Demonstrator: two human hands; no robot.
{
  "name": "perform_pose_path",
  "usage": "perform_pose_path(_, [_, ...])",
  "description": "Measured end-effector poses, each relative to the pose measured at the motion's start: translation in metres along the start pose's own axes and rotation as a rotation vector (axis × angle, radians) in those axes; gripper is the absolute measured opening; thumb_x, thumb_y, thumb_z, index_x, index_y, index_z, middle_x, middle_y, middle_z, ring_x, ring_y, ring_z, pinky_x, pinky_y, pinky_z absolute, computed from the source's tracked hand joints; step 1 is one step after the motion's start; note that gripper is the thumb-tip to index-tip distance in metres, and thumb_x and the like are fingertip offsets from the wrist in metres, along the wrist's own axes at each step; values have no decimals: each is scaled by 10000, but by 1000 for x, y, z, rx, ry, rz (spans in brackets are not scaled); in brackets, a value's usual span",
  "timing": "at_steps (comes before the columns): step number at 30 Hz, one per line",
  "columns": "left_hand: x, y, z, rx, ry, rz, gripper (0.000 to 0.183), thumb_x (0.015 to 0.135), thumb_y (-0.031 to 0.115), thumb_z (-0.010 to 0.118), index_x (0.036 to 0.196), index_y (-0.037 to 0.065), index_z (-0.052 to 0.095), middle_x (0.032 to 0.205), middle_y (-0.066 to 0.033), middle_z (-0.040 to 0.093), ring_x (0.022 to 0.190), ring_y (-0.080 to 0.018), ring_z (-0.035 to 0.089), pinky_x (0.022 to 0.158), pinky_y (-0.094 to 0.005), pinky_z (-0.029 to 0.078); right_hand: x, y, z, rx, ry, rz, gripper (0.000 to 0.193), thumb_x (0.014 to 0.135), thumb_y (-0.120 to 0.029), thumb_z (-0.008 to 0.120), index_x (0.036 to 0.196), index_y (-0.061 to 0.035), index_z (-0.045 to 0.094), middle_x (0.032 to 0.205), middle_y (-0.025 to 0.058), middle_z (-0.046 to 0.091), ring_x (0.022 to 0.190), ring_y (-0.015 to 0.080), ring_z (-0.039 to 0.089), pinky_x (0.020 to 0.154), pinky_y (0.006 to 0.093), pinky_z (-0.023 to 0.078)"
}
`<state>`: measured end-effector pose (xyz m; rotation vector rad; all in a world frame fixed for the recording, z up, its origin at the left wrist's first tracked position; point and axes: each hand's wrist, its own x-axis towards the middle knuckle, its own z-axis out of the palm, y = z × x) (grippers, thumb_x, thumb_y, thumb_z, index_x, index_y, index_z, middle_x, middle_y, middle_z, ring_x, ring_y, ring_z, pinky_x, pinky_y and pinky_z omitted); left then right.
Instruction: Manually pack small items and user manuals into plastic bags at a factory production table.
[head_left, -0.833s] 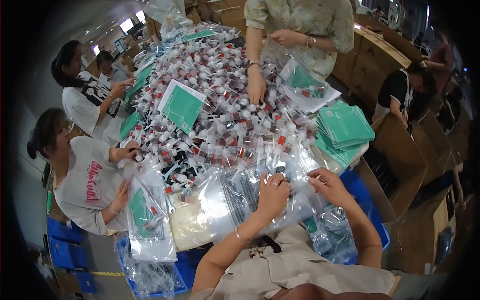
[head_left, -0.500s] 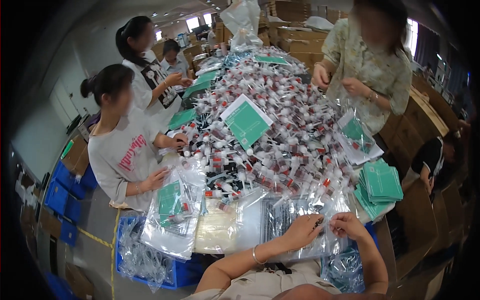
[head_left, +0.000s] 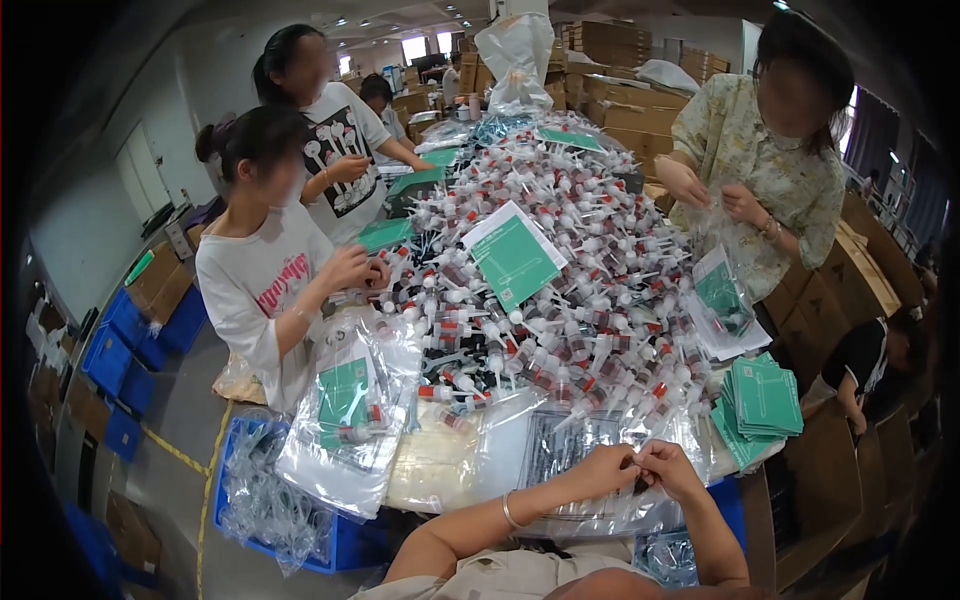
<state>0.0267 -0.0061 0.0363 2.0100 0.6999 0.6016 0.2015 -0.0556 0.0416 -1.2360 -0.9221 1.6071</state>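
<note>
Hands together at the near worktop (head_left: 440,470) edge: left hand (head_left: 600,468) and right hand (head_left: 668,466) closed, fingertips pinching one clear plastic bag (head_left: 575,445). Just beyond the bag, heaped red-and-white plastic pump dispensers (head_left: 560,300); right of the heap, stacked green paper leaflets (head_left: 765,400).

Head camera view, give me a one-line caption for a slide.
Both hands, left hand and right hand, pinch a clear plastic bag beside a heaped table of pump dispensers.
</note>
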Motion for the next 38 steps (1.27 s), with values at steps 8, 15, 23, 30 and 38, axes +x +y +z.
perform_pose_path(8, [4, -5, -6, -529, -272, -312, 230, 917, 194, 475, 875, -10, 574, 687, -75, 611, 536, -151, 625, 462, -260, 498, -1, 7, -8, -75, -16, -47, 121, 867, -140, 590, 769, -73, 570, 606, -7, 537, 483, 58, 479, 432, 181, 338])
perform_pose_path(15, [9, 1, 6, -404, -235, -319, 178, 916, 199, 461, 899, 28, 508, 672, -52, 580, 518, -127, 603, 424, -243, 472, -8, 10, -11, -90, -13, -63, 128, 862, -119, 526, 751, -71, 568, 595, 11, 541, 490, 80, 528, 426, 199, 371])
perform_pose_path(23, [9, 13, 13, -319, -156, -230, 211, 903, 215, 483, 860, 8, 495, 633, -48, 562, 462, -118, 547, 442, -264, 449, -10, 8, -6, -305, 59, -13, 348, 955, -301, 446, 788, -33, 592, 564, 23, 533, 427, 108, 537, 381, 218, 420])
perform_pose_path(30, [10, 10, 16, -328, -149, -253, 225, 931, 233, 434, 866, 20, 466, 610, -54, 541, 443, -138, 543, 405, -278, 433, -9, 18, -6, -281, 104, -88, 330, 960, -273, 447, 754, -40, 557, 561, 2, 515, 434, 74, 497, 391, 206, 391])
perform_pose_path(38, [12, -11, 31, -435, -4, -204, 234, 952, 252, 423, 889, 32, 473, 637, -65, 547, 423, -142, 532, 394, -284, 420, -2, 36, -2, -129, 209, -190, 318, 943, -296, 488, 758, -48, 560, 548, -8, 507, 422, 72, 483, 389, 201, 379])
